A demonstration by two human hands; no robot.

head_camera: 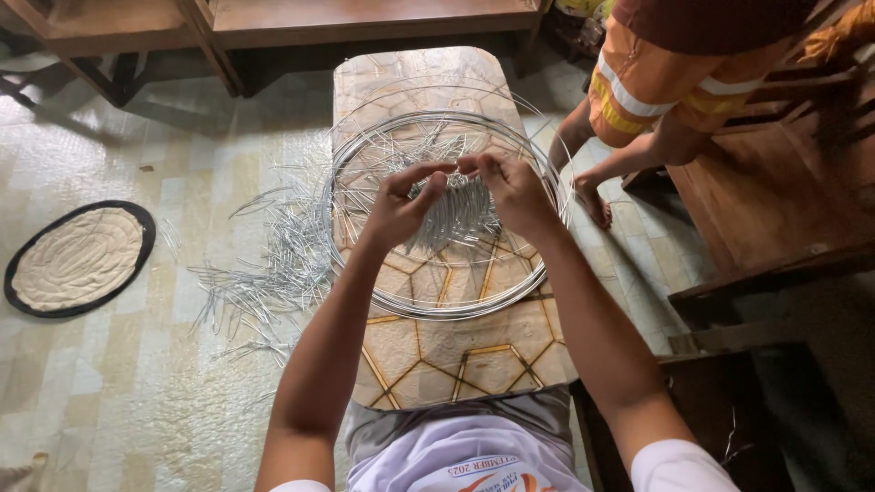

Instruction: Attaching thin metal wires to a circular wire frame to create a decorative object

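On the floor at the left lies a scatter of cut wire pieces (273, 273), beside the tabletop (465, 351). Your left hand (401, 205) pinches a short piece of wire, and your right hand (510, 187) pinches its other end, both held over the wire coil (437, 301) lying on the tabletop. The wire looks thin, light and springy; grip it near its ends, minding the sharp tips.
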